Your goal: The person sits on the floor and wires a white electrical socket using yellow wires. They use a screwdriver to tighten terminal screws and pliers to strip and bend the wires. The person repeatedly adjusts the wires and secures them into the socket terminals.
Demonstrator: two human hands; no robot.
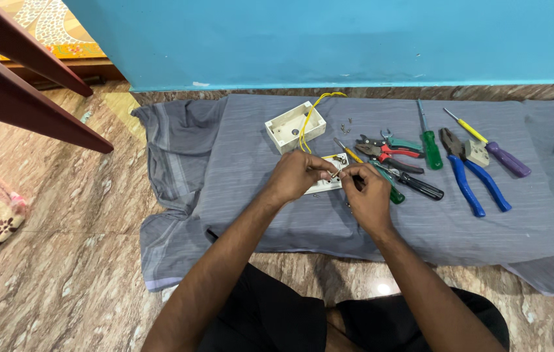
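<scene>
My left hand (295,175) and my right hand (367,194) meet over a white switch plate (329,182) lying on a grey cloth (244,163). Both pinch something small between their fingertips at the plate's top edge; what it is cannot be made out. A yellow wire (309,116) runs from the plate up past an open white plastic box (294,126) standing just behind my left hand. A yellow-handled screwdriver (350,152) lies beside the plate, partly hidden by my right hand.
To the right on the cloth lie red-handled cutters (391,151), a green screwdriver (429,145), blue-handled pliers (469,173), a purple-handled screwdriver (495,151) and a black-handled tool (420,186). Small screws (346,124) lie near the box. Blue wall behind; wooden furniture legs (23,85) at left.
</scene>
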